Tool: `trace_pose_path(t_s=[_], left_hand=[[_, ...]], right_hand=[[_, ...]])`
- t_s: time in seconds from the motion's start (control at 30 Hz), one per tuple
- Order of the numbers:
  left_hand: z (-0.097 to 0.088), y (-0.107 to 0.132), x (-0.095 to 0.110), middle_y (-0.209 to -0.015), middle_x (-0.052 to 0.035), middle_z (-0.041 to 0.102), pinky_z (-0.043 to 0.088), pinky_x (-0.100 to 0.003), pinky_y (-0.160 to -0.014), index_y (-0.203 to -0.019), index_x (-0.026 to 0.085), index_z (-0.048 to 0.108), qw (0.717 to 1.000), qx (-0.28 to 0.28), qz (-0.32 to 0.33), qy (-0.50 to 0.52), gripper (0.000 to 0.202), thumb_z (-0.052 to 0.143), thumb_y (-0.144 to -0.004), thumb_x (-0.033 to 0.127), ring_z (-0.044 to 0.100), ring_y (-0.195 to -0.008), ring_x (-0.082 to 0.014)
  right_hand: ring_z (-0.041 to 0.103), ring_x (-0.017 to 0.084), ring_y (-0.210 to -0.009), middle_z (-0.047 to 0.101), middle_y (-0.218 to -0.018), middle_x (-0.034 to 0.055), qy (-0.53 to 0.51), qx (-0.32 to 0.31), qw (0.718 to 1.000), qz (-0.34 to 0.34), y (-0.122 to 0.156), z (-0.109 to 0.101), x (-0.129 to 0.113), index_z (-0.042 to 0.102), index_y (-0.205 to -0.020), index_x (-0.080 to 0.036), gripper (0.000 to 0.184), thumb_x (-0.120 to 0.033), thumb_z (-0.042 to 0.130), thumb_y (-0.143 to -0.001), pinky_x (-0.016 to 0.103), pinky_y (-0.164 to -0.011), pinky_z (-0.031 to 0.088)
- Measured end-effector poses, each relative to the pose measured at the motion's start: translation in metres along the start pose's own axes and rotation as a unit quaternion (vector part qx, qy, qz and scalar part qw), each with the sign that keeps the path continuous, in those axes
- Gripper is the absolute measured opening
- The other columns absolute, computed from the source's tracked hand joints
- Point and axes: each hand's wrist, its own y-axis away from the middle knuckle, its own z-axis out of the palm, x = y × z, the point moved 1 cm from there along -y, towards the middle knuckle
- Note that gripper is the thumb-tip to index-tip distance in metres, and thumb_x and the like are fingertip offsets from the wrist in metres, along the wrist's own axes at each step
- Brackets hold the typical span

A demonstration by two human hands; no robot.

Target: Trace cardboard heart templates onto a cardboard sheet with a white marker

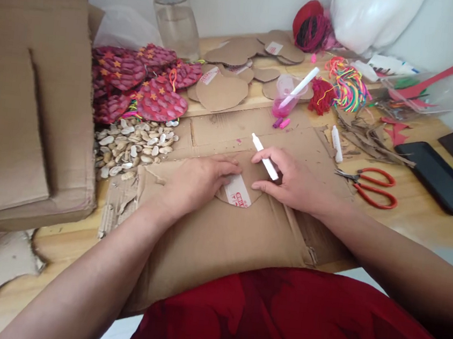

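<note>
My left hand [197, 180] is closed over a small cardboard cutout [218, 194] with a white, red-printed label [238, 191], holding it against a larger cardboard sheet [219, 239]. Much of the cutout's far side blends into the sheet. Across the fingers of my right hand [286, 178] lies a slim white tube [267, 165], its narrow tip pointing away from me. The hand seems to grip it between the fingers; the exact hold is partly hidden. My right thumb rests at the cutout's right edge.
Peanut shells [135, 146] and decorated red pieces [154, 84] lie left, beside a cardboard box [27, 100]. Behind are rounded cutouts [222, 91], a pink cup [284, 103] and a bottle [176, 27]. Right are red-handled scissors [374, 187], another white tube [337, 143] and a phone [440, 178].
</note>
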Motion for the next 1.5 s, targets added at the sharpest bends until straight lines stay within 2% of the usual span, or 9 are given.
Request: trace_pose_path(t_s=[0.17, 0.33, 0.57, 0.67, 0.83, 0.97, 1.07, 1.23, 1.5], left_hand=[[-0.007, -0.008, -0.011, -0.113, -0.0014, 0.079, 0.054, -0.032, -0.100, -0.115, 0.020, 0.076, 0.990, 0.011, -0.052, 0.132, 0.029, 0.064, -0.090, 0.015, 0.073, -0.103, -0.0172], [-0.012, -0.016, -0.006, -0.101, -0.0027, 0.080, 0.055, -0.028, -0.084, -0.103, 0.020, 0.080, 0.984, 0.095, -0.058, 0.136, 0.022, 0.064, -0.088, 0.018, 0.072, -0.088, -0.0164], [-0.006, -0.040, -0.012, -0.092, 0.0001, 0.073, 0.048, -0.022, -0.075, -0.116, 0.019, 0.075, 0.986, -0.101, 0.043, 0.124, 0.031, 0.071, -0.085, 0.021, 0.063, -0.076, -0.0111], [-0.002, -0.045, -0.018, -0.099, -0.0009, 0.071, 0.047, -0.023, -0.077, -0.127, 0.021, 0.071, 0.981, -0.142, 0.075, 0.108, 0.039, 0.070, -0.088, 0.023, 0.062, -0.080, -0.0119], [0.004, -0.039, -0.022, -0.114, -0.0048, 0.066, 0.047, -0.028, -0.094, -0.138, 0.025, 0.065, 0.983, -0.130, 0.120, 0.055, 0.041, 0.059, -0.098, 0.024, 0.064, -0.102, -0.0168], [0.008, -0.035, -0.023, -0.111, -0.0027, 0.064, 0.048, -0.026, -0.089, -0.141, 0.030, 0.062, 0.986, -0.123, 0.114, 0.020, 0.042, 0.054, -0.100, 0.023, 0.065, -0.098, -0.0157], [0.009, -0.035, -0.023, -0.113, -0.0026, 0.065, 0.048, -0.026, -0.091, -0.141, 0.030, 0.063, 0.986, -0.122, 0.114, 0.011, 0.043, 0.052, -0.100, 0.022, 0.064, -0.101, -0.0163], [0.011, -0.035, -0.025, -0.118, -0.0054, 0.064, 0.049, -0.031, -0.093, -0.142, 0.030, 0.062, 0.986, -0.140, 0.087, 0.005, 0.045, 0.050, -0.100, 0.023, 0.064, -0.105, -0.0200], [0.014, -0.034, -0.031, -0.113, -0.0064, 0.064, 0.051, -0.030, -0.092, -0.142, 0.028, 0.063, 0.986, -0.114, 0.119, 0.038, 0.043, 0.050, -0.101, 0.029, 0.064, -0.101, -0.0193]], right_hand=[[0.062, 0.025, -0.100, 0.067, -0.118, 0.0082, 0.007, 0.002, 1.000, -0.002, 0.000, 0.002, 0.002, 0.056, -0.115, -0.021, 0.036, -0.026, 0.073, -0.084, 0.038, -0.087, 0.047], [0.062, 0.026, -0.099, 0.068, -0.117, 0.0092, 0.013, 0.004, 1.000, -0.009, 0.000, 0.001, 0.004, 0.057, -0.116, -0.021, 0.038, -0.027, 0.074, -0.083, 0.038, -0.085, 0.045], [0.061, 0.024, -0.095, 0.068, -0.112, 0.0078, 0.001, 0.002, 1.000, -0.006, -0.001, 0.000, 0.002, 0.058, -0.113, -0.021, 0.035, -0.025, 0.075, -0.083, 0.037, -0.082, 0.044], [0.060, 0.023, -0.094, 0.067, -0.109, 0.0072, -0.005, 0.005, 1.000, -0.006, -0.001, 0.001, 0.001, 0.058, -0.111, -0.020, 0.034, -0.023, 0.075, -0.082, 0.036, -0.082, 0.044], [0.059, 0.019, -0.088, 0.066, -0.113, 0.0064, -0.056, 0.014, 0.998, 0.014, 0.000, -0.001, 0.002, 0.058, -0.115, -0.020, 0.038, -0.020, 0.075, -0.081, 0.033, -0.078, 0.046], [0.063, 0.017, -0.089, 0.070, -0.102, 0.0045, -0.135, 0.146, 0.980, 0.031, 0.005, -0.015, 0.004, 0.062, -0.109, -0.020, 0.016, -0.029, 0.064, -0.096, 0.031, -0.079, 0.047], [0.064, 0.014, -0.075, 0.070, -0.081, 0.0012, -0.178, 0.231, 0.954, 0.070, 0.017, -0.027, 0.000, 0.066, -0.106, -0.019, 0.022, -0.037, 0.053, -0.104, 0.028, -0.070, 0.046], [0.054, 0.010, -0.061, 0.063, -0.070, -0.0016, -0.112, 0.165, 0.977, 0.072, 0.039, -0.028, -0.010, 0.072, -0.095, -0.017, 0.030, -0.041, 0.056, -0.103, 0.027, -0.060, 0.039], [0.048, 0.011, -0.062, 0.059, -0.070, -0.0013, -0.021, 0.193, 0.977, 0.088, 0.032, -0.018, -0.008, 0.066, -0.088, -0.017, 0.025, -0.034, 0.054, -0.101, 0.027, -0.060, 0.035]])
